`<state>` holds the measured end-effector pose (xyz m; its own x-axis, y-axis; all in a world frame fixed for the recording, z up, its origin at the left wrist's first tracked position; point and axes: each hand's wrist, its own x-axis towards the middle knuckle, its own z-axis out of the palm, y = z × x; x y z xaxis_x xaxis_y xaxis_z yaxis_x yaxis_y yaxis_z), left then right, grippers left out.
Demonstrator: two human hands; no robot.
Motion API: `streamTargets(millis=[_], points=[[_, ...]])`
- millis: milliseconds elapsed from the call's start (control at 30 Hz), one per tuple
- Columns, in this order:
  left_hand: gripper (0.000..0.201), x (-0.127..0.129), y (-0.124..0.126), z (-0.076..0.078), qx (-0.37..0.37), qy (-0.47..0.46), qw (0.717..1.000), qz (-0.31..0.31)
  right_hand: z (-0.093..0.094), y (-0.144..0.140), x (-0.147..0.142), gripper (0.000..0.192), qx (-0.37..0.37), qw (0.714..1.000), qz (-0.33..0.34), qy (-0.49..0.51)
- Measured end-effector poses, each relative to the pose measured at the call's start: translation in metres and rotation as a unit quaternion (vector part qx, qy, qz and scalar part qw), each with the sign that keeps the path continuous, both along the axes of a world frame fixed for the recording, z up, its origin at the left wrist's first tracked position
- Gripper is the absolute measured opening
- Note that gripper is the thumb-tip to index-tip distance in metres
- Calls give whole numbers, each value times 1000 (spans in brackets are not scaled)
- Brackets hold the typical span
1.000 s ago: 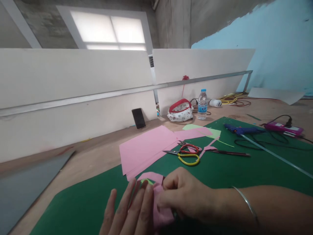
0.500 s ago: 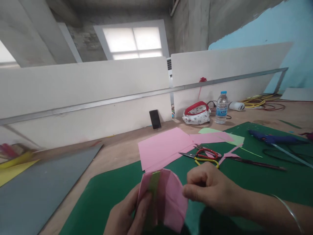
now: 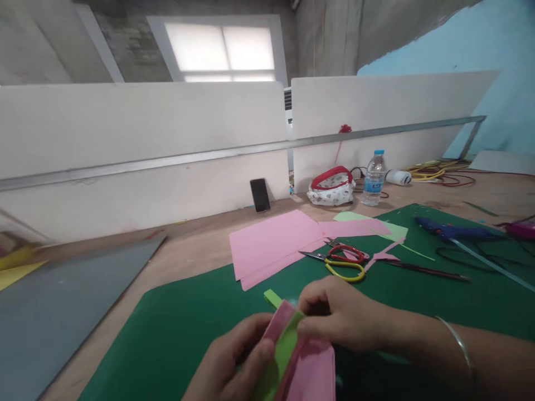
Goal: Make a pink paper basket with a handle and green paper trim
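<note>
While the left hand curls around the lower side of a folded pink paper, its thumb presses on a green strip that lies along the fold, so that hand is closed on the paper and strip together. The right hand comes in from the right with a thin bangle on its wrist; its fingertips are pinched on the top end of the same pink paper, where the green strip sticks out a little beyond the pink edge. The paper is held low in the middle of the view, just above the green mat, tilted so that its far end points away from the person.

Farther back on the mat lie scissors with one red and one yellow handle, touching the edge of flat pink sheets that reach off the mat onto the wooden surface. To the right of the scissors rest a dark pencil and a blue glue gun. Near the white partition stand a phone leaning upright, a red-trimmed pouch and a water bottle. A grey board lies at the left.
</note>
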<state>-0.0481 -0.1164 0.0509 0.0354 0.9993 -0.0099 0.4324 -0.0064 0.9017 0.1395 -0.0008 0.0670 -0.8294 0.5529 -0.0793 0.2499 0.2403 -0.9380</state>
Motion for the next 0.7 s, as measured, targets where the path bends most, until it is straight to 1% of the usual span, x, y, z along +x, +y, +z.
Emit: streamTargets(millis=[100, 167, 200, 267, 367, 433, 500, 567, 700], points=[[45, -9, 3, 3, -12, -42, 998, 54, -1, 4, -1, 8, -11, 997, -78, 18], [45, -10, 4, 5, -44, -98, 992, 61, 0, 6, -1, 8, -29, 993, -113, 27], [42, -10, 4, 5, -61, -126, 988, 61, 1, 7, -1, 9, -39, 992, -118, 29], [35, -7, 4, 4, -88, -152, 982, 66, 1, 6, -1, 8, -38, 993, -103, 31], [26, -3, 4, 0, -98, -120, 983, 94, 0, 6, 1, 3, 18, 998, -45, 30], [24, -3, 4, -3, -98, -95, 985, 104, 0, 5, 1, 10, 26, 999, -19, 24], [26, -4, 4, -5, -98, -88, 985, 110, -1, 5, 1, 13, 5, 1000, -16, 17], [28, -5, 3, -5, -93, -101, 985, 108, -1, 5, 1, 14, -19, 999, -24, 24], [38, -4, 1, 1, -86, -133, 982, 98, -4, 6, 1, 21, -119, 991, -2, 61]])
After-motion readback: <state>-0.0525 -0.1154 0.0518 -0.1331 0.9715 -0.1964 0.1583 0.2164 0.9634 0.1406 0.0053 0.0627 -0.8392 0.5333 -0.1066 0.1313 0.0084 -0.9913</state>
